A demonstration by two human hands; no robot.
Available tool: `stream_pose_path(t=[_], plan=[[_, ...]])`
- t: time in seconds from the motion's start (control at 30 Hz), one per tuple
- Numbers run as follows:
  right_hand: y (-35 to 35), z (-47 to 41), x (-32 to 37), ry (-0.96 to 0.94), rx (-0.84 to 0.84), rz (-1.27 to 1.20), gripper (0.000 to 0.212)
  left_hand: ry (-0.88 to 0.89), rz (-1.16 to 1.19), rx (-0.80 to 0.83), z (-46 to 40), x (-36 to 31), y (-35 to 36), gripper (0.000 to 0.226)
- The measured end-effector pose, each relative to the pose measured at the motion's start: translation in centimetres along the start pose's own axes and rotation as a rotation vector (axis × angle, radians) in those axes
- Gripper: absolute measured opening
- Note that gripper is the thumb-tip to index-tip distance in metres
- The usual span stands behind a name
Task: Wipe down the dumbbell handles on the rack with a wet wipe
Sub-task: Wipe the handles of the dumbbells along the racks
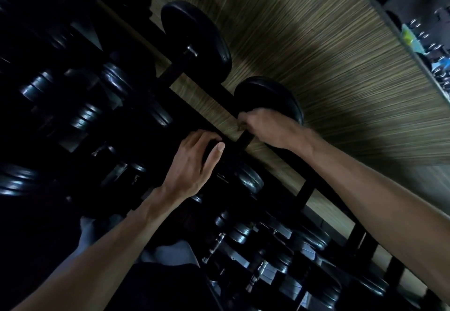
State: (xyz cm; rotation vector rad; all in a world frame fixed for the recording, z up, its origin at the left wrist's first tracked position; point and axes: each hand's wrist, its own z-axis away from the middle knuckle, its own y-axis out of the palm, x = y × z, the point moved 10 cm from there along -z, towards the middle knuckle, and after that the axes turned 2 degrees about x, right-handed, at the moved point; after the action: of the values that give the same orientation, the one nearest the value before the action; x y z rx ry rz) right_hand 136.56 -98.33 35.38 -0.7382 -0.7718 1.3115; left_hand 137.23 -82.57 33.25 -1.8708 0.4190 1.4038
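Head view shows your right hand [264,128] clamped around a dumbbell [270,101] handle to wipe it, left hand [192,164] gripping the rack [309,189] for support.

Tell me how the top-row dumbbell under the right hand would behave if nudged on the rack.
Probably heavy: the dumbbell has thick black round ends. Round ends could roll along the rack rail if pushed sideways. The right hand is closed around its handle and the left hand rests on the near end, so it looks steadied.

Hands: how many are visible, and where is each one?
2. The left hand rests on the dark rack; the right hand is closed around a dumbbell handle beside a large dumbbell head.
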Motion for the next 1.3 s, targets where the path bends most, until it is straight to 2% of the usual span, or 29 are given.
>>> stream_pose_path(t=[0.03, 0.1, 0.17, 0.27, 0.4, 0.47, 0.57, 0.63, 0.77, 0.83, 0.9, 1.0, 1.1, 1.2, 1.3], plan=[[0.7, 0.2, 0.7, -0.023, 0.01, 0.009, 0.017, 0.013, -0.023, 0.011, 0.0, -0.3, 0.0, 0.051], [1.7, 0.6, 2.1, -0.031, 0.061, -0.187, 0.014, 0.1, -0.133, 0.016, -0.3, -1.6, -0.6, 0.049], [2.2, 0.2, 3.0, -0.058, 0.128, -0.32, 0.011, 0.246, -0.309, -0.02, -0.8, -3.4, -2.0, 0.035], [1.3, -1.1, 1.4, 0.023, 0.143, -0.264, 0.008, 0.382, -0.552, -0.156, -2.6, -4.6, -5.4, 0.021], [1.6, -1.6, -1.0, 0.099, 0.18, 0.01, 0.013, 0.274, -0.803, -0.25, -5.0, -2.8, -8.8, 0.021], [2.0, -1.0, 0.7, 0.032, 0.2, -0.017, 0.011, 0.249, -0.888, -0.245, -5.1, -2.3, -8.8, 0.021], [2.9, -0.5, 3.8, -0.046, 0.285, -0.217, 0.016, 0.259, -0.905, -0.25, -4.9, -2.1, -8.5, 0.022], [2.7, -1.0, 4.2, -0.059, 0.304, -0.255, 0.016, 0.269, -0.907, -0.266, -5.0, -2.1, -8.6, 0.025], [1.2, -2.2, -0.2, 0.061, 0.183, -0.083, 0.006, 0.3, -0.929, -0.285, -4.8, -2.6, -8.7, 0.03], [1.3, -1.7, -1.0, 0.078, 0.158, -0.006, 0.008, 0.285, -0.911, -0.309, -4.3, -2.3, -9.4, 0.03], [1.7, -1.0, 0.1, 0.053, 0.139, -0.081, 0.008, 0.259, -0.869, -0.319, -3.8, -1.6, -10.2, 0.029], [2.4, -0.3, 3.4, -0.056, 0.205, -0.245, 0.011, 0.253, -0.848, -0.316, -3.6, -1.1, -10.6, 0.03], [1.6, -1.1, 2.3, -0.072, 0.165, -0.18, 0.009, 0.271, -0.841, -0.331, -3.6, -1.2, -10.6, 0.028], [0.9, -1.6, -1.3, 0.079, 0.138, -0.062, 0.006, 0.289, -0.831, -0.346, -3.5, -1.3, -10.5, 0.028], [1.1, -0.9, 1.3, 0.015, 0.171, -0.065, 0.012, 0.29, -0.835, -0.35, -3.4, -1.4, -10.5, 0.029]])
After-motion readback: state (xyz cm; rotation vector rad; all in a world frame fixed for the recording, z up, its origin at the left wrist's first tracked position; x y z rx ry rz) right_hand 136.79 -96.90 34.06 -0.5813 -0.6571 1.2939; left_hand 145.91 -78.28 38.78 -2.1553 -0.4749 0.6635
